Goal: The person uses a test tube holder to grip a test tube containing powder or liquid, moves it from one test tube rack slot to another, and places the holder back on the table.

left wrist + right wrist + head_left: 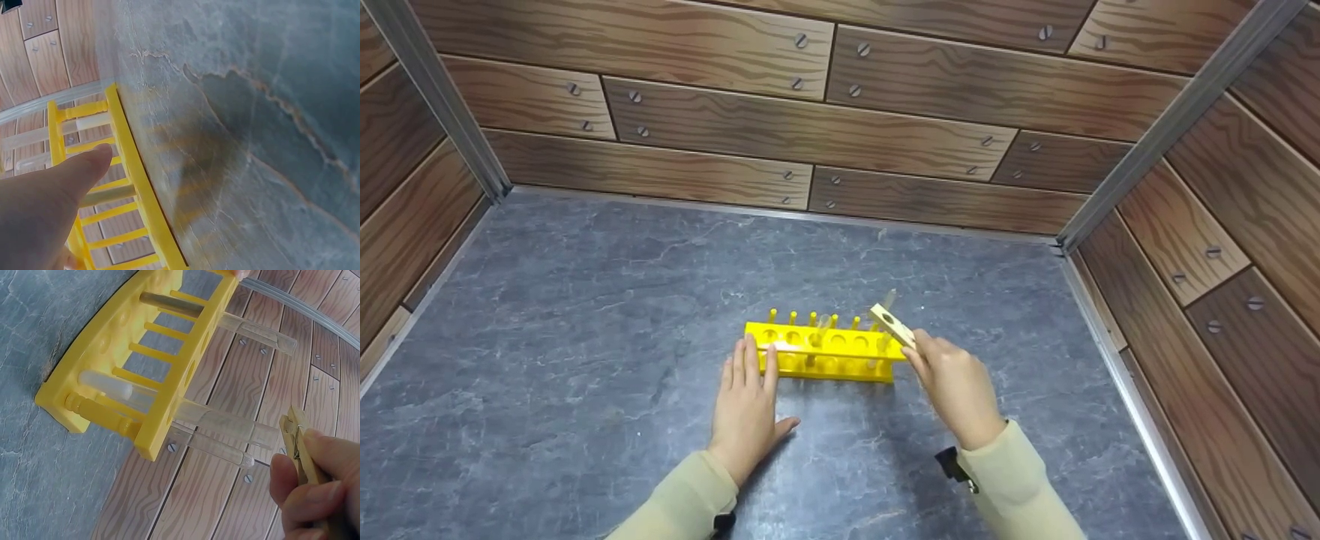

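Note:
A yellow test tube rack (791, 347) stands on the grey floor. My left hand (745, 416) rests on its left end with the fingers straight and the thumb spread aside. At the rack's right end my right hand (960, 386) grips a wooden test tube clamp (299, 447). The clamp's tip is close to the mouth of a glass tube (225, 421) with white contents at its bottom; whether they touch I cannot tell. Another tube (259, 333), with brownish contents low down, stands in a middle hole. Beside the white one is a clear tube (219, 447), its rounded end uppermost.
Several yellow pegs (813, 318) rise along the rack's back edge. Wood-patterned panels (697, 124) wall the back and both sides, with metal strips (1140, 161) at the corners. Grey marbled surface (607, 300) surrounds the rack.

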`<move>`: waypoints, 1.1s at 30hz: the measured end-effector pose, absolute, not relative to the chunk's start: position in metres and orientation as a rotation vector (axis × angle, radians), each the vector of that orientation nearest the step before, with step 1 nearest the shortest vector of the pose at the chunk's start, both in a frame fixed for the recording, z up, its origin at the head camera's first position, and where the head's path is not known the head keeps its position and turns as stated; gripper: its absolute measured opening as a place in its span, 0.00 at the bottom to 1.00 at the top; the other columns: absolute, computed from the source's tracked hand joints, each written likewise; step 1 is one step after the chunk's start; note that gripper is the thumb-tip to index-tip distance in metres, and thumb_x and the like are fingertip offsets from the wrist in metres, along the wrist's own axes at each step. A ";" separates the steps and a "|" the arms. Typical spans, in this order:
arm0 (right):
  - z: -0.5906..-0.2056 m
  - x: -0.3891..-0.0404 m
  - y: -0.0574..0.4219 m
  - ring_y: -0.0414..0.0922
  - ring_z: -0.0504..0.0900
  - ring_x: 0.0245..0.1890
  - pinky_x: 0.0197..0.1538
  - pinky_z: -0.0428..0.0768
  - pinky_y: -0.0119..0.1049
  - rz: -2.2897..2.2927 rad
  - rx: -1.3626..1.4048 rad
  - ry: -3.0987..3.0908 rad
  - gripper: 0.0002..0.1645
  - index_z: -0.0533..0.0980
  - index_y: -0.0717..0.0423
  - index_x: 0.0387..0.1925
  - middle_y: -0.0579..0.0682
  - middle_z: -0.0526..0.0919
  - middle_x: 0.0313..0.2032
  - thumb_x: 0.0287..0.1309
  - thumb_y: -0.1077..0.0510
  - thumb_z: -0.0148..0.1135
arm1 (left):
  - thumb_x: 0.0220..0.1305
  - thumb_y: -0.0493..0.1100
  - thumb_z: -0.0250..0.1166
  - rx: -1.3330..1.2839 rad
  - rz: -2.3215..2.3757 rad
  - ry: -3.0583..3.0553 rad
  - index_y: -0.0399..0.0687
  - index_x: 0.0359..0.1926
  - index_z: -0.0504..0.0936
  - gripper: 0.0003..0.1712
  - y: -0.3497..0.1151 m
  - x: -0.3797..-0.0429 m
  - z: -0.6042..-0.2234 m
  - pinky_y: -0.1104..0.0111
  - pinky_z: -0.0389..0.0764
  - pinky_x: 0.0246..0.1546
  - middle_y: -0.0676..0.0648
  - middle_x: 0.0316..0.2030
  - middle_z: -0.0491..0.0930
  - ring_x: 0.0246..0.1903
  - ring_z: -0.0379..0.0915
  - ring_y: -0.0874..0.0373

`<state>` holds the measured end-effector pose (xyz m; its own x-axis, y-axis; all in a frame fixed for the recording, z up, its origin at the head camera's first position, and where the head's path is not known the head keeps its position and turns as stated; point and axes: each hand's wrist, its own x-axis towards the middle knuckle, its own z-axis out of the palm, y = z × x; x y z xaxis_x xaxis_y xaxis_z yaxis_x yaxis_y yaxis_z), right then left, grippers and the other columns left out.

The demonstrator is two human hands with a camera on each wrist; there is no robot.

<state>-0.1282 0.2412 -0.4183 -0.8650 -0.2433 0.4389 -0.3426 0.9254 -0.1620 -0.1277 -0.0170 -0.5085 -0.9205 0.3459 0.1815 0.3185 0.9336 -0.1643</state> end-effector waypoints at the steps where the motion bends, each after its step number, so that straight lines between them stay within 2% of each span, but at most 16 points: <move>1: -0.418 -0.129 0.241 0.39 0.63 0.13 0.16 0.67 0.31 0.333 0.424 -2.665 0.12 0.77 0.59 0.40 0.48 0.75 0.19 0.60 0.55 0.61 | 0.47 0.78 0.55 -0.499 0.197 -2.882 0.36 0.70 0.54 0.62 -0.018 -0.128 -0.508 0.51 0.53 0.65 0.26 0.66 0.49 0.66 0.46 0.36; 15: -0.418 -0.131 0.243 0.38 0.60 0.12 0.14 0.64 0.31 0.302 0.447 -2.630 0.09 0.76 0.59 0.35 0.46 0.70 0.17 0.58 0.56 0.63 | 0.48 0.79 0.53 -0.496 0.278 -2.882 0.37 0.70 0.53 0.63 -0.018 -0.129 -0.508 0.52 0.54 0.65 0.27 0.66 0.50 0.66 0.46 0.36; 33: -0.417 -0.131 0.245 0.39 0.64 0.13 0.16 0.68 0.32 0.339 0.419 -2.657 0.12 0.78 0.61 0.38 0.47 0.74 0.19 0.58 0.56 0.63 | 0.49 0.78 0.52 -0.494 0.274 -2.921 0.37 0.71 0.51 0.62 -0.017 -0.128 -0.508 0.52 0.53 0.65 0.27 0.67 0.47 0.67 0.44 0.36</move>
